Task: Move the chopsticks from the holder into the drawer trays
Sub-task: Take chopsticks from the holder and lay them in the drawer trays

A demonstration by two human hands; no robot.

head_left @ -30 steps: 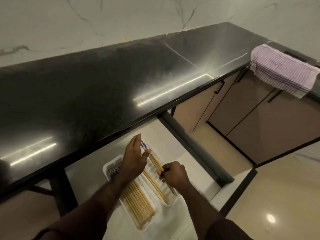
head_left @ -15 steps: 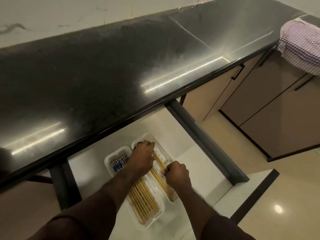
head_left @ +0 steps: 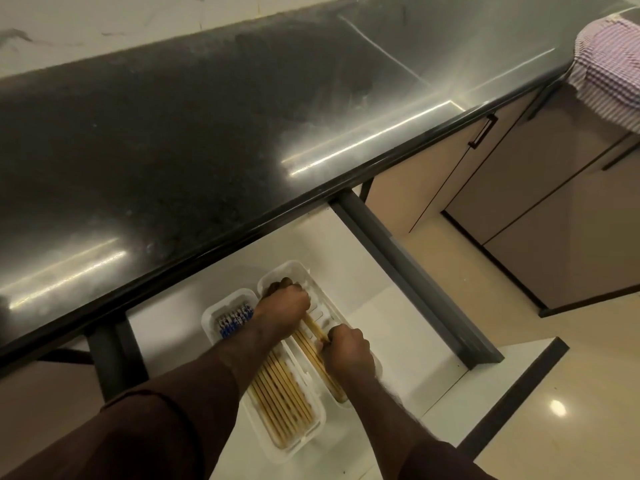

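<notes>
Two white plastic trays lie side by side in the open white drawer (head_left: 398, 327). The left tray (head_left: 304, 438) holds several bamboo chopsticks (head_left: 284, 400) with blue-patterned tops. In the right tray (head_left: 298, 271) lie a few more chopsticks (head_left: 313, 344). My left hand (head_left: 280, 310) is down at the far end of the right tray, fingers curled over the chopstick tops. My right hand (head_left: 346, 351) is closed on the same chopsticks at their middle, pressing them into the tray. The holder is not in view.
A black stone countertop (head_left: 207, 133) overhangs the drawer's back. The drawer's dark grey side rail (head_left: 415, 282) runs along the right. Beige cabinet doors (head_left: 554, 220) stand at the right, with a purple striped towel (head_left: 609, 64) draped over the counter edge.
Both hands have lowered the chopsticks from a raised tilt down flat into the right tray. The left hand's fingers, spread before, are now curled. The camera has tilted down and closer.
</notes>
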